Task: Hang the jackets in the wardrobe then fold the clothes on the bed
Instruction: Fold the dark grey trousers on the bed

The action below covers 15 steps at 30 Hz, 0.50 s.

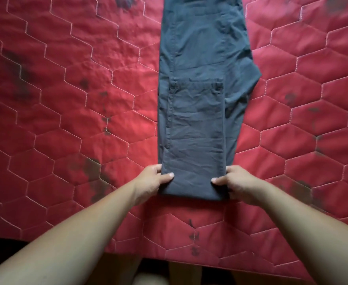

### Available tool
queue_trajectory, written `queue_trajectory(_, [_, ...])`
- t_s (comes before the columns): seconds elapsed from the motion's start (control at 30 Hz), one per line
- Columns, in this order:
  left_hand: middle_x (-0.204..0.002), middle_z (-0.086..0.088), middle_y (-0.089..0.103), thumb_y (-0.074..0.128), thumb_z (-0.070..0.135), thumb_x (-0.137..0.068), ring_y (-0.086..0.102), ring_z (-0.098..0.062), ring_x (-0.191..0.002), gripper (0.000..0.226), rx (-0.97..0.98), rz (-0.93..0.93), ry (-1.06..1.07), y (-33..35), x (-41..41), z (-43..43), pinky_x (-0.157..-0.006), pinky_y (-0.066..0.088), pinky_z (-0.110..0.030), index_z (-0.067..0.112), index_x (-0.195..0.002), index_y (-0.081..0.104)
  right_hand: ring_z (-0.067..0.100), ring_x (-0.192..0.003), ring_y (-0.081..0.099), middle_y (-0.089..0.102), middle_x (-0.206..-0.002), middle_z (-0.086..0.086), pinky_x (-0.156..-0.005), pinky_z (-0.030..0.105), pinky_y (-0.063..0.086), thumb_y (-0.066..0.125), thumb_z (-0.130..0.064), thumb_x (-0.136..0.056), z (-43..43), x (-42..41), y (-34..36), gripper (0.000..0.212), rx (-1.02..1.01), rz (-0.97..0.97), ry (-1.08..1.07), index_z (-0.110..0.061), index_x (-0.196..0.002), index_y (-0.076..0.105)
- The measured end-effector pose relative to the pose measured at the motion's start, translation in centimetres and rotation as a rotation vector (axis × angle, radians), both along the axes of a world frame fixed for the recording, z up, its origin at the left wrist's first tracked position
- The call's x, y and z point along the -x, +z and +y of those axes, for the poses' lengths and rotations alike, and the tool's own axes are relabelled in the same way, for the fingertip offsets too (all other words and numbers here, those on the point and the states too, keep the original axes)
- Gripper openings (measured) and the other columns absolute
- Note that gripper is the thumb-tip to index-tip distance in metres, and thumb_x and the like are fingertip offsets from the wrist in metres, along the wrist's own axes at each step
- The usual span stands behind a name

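Note:
Dark grey trousers (197, 103) lie lengthwise on the red quilted bed (66, 99), running from near me to the top of the view. Their near end is folded back on itself, so a doubled layer reaches to about the middle. My left hand (151, 183) grips the left corner of the fold, thumb on top and fingers underneath. At the right corner, my right hand (236, 183) holds the cloth the same way. No jacket or wardrobe is in view.
The bed's near edge (169, 258) runs across the bottom, with dark floor and my legs below it. Dark stains mark the red quilt on both sides of the trousers.

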<state>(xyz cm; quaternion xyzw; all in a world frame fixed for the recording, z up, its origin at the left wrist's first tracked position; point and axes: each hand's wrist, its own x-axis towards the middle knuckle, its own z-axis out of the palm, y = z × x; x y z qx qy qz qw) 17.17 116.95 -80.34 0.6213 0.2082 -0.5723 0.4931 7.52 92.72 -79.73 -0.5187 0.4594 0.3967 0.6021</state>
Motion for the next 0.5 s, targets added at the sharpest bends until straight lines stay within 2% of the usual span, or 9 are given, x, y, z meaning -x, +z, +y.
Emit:
queue_trajectory(0.03, [-0.120,-0.020,0.071,0.062,0.003,-0.096,0.066,-0.033,-0.112,0.026,-0.032,0.019,-0.042,-0.1,1.0,0.7,-0.098,0.050,-0.042,0.003,-0.122,0.064,0.016,-0.073,0.070,0.076,-0.089,0.008,-0.069,0.035,0.062,0.067,0.001,-0.090,0.3,1.0,0.1,0.017,-0.031,0.039,0.022,-0.007,-0.105,0.069])
queue_trajectory(0.07, [-0.119,-0.020,0.071,0.064,0.006,-0.096,0.065,-0.033,-0.109,0.025,-0.066,0.037,-0.093,-0.1,1.9,1.3,-0.095,0.047,-0.044,0.005,-0.121,0.065,0.021,-0.084,0.071,0.076,-0.099,0.011,-0.084,0.047,0.061,0.067,0.002,-0.090,0.6,1.8,0.1,0.020,-0.063,0.074,0.050,-0.006,-0.108,0.070])
queue_trajectory(0.1, [-0.117,-0.019,0.072,0.065,0.008,-0.095,0.066,-0.032,-0.105,0.024,-0.092,0.062,-0.133,-0.1,2.7,1.8,-0.093,0.047,-0.047,0.005,-0.119,0.066,0.024,-0.088,0.071,0.076,-0.103,0.013,-0.088,0.052,0.058,0.067,0.002,-0.090,0.7,2.5,0.1,0.021,-0.095,0.101,0.074,-0.006,-0.109,0.070])
queue_trajectory(0.17, [-0.111,-0.011,0.075,0.065,0.010,-0.095,0.072,-0.025,-0.101,0.021,-0.091,0.126,-0.127,0.2,3.6,2.2,-0.094,0.054,-0.042,0.007,-0.116,0.067,0.024,-0.088,0.072,0.077,-0.103,0.010,-0.085,0.050,0.059,0.067,0.000,-0.090,0.8,3.4,-0.1,0.020,-0.150,0.123,0.081,-0.008,-0.108,0.072])
queue_trajectory(0.23, [-0.106,-0.007,0.077,0.065,0.013,-0.095,0.075,-0.020,-0.093,0.016,-0.067,0.132,-0.091,0.4,3.2,1.8,-0.080,0.061,-0.031,0.008,-0.110,0.069,0.025,-0.093,0.071,0.078,-0.103,0.007,-0.084,0.045,0.058,0.069,-0.007,-0.091,0.8,3.0,-0.3,0.019,-0.152,0.103,0.055,-0.010,-0.109,0.072])
queue_trajectory(0.3, [-0.105,-0.008,0.076,0.064,0.014,-0.096,0.072,-0.021,-0.086,0.015,-0.061,0.077,-0.056,0.2,1.5,0.8,-0.071,0.058,-0.027,0.006,-0.108,0.069,0.025,-0.094,0.068,0.078,-0.101,0.004,-0.083,0.038,0.052,0.069,-0.014,-0.091,0.4,1.5,-0.4,0.019,-0.101,0.040,0.011,-0.012,-0.110,0.072])
queue_trajectory(0.4, [-0.105,-0.012,0.072,0.062,0.013,-0.098,0.064,-0.027,-0.092,0.015,-0.041,-0.036,0.005,-0.1,-2.3,-1.4,-0.074,0.051,-0.030,0.005,-0.109,0.068,0.015,-0.077,0.057,0.074,-0.088,-0.005,-0.070,0.030,0.035,0.066,-0.023,-0.094,-0.7,-2.1,-0.6,0.012,-0.015,-0.067,-0.046,-0.018,-0.103,0.071])
queue_trajectory(0.5, [-0.104,-0.008,0.074,0.060,0.012,-0.098,0.069,-0.020,-0.087,0.014,-0.008,-0.123,0.007,0.2,-6.1,-3.6,-0.076,0.054,-0.028,0.008,-0.109,0.068,0.006,-0.059,0.061,0.074,-0.076,-0.008,-0.059,0.023,0.033,0.063,-0.022,-0.096,-1.5,-5.8,-1.0,0.009,0.050,-0.153,-0.111,-0.016,-0.096,0.069])
